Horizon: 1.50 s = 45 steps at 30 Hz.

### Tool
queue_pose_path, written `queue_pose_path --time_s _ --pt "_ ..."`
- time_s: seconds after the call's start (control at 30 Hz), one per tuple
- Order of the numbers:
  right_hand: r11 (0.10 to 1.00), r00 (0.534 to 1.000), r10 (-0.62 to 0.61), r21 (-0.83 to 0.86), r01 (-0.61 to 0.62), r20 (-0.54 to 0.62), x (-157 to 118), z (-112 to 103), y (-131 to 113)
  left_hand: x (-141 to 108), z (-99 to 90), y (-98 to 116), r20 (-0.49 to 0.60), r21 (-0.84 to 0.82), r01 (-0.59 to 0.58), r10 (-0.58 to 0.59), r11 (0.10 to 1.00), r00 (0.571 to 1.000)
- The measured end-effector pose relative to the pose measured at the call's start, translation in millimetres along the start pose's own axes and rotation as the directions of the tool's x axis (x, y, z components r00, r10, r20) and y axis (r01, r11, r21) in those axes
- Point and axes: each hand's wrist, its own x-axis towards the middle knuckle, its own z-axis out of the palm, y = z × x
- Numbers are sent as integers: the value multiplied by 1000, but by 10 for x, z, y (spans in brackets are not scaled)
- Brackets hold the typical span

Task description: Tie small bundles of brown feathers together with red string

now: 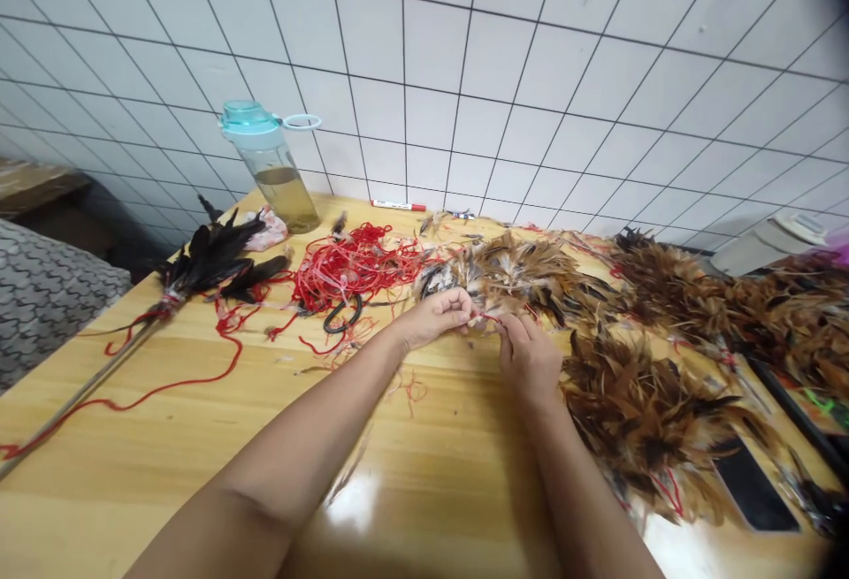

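Observation:
My left hand (434, 318) is closed in a pinch near the middle of the table, at the pale lower ends of some brown feathers (523, 274). Red string (491, 318) runs from there across to my right hand (531, 356), whose fingers are pinched on it. What exactly sits between the left fingertips is small and partly hidden, but it looks like feather ends with string. Just behind my left wrist lies a tangled heap of red string (358, 265), with a black loop (341, 316) in front of it.
Bunches of brown feathers (637, 402) spread along the right, beside a dark phone (756, 483). At left lies a stick (99, 376) with black feathers (205, 252) tied on. A water bottle (285, 181) and a red-and-white marker (398, 205) stand and lie near the tiled wall (438, 75).

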Motion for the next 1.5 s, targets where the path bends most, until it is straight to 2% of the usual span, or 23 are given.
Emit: queue_pose_path --time_s 0.13,0.3,0.43,0.5,0.57,0.67,0.73,0.83,0.97,1.13,1.23,1.3,1.4,1.5 --pt "935 978 208 287 -208 33 -1 85 34 14 -1 -1 -46 51 -59 61 997 997" --pt "709 919 304 584 -395 252 -7 216 -29 22 66 -1 -59 292 -105 128 951 990" --pt "620 888 310 636 -460 340 -8 282 -63 17 117 -12 -36 527 -138 184 838 982" --pt "598 878 329 642 -480 349 -12 319 -52 13 130 -20 -28 586 -133 184 799 983" --pt "586 870 354 644 -492 343 -23 367 -31 8 133 -33 -21 587 -131 177 799 984" --pt "630 889 345 628 -457 301 -41 439 -1 4 123 -63 -47 531 -67 108 844 993" --pt "702 920 300 595 -391 251 -47 457 2 10 111 -94 -95 480 -3 56 877 994" --pt "825 948 218 475 -306 233 -43 411 -38 30 83 -159 -196 444 43 50 895 979" --pt "939 937 140 258 -228 320 -42 290 -142 52 39 -218 -248 522 62 82 851 965" --pt "954 918 170 173 -245 359 -43 207 -163 69 40 -141 -192 479 -5 110 878 975" --pt "939 929 211 199 -279 305 22 66 -156 69 46 -70 -210 449 -100 214 888 954" --pt "938 946 209 222 -265 249 84 -136 -189 61 37 -45 -246 452 -123 256 883 935" --pt "942 972 175 261 -212 158 109 -586 -260 47 9 -38 -273 500 -106 273 859 923" --pt "935 972 208 269 -230 110 -42 -1085 -222 40 -20 -38 -256 559 -110 297 822 920"
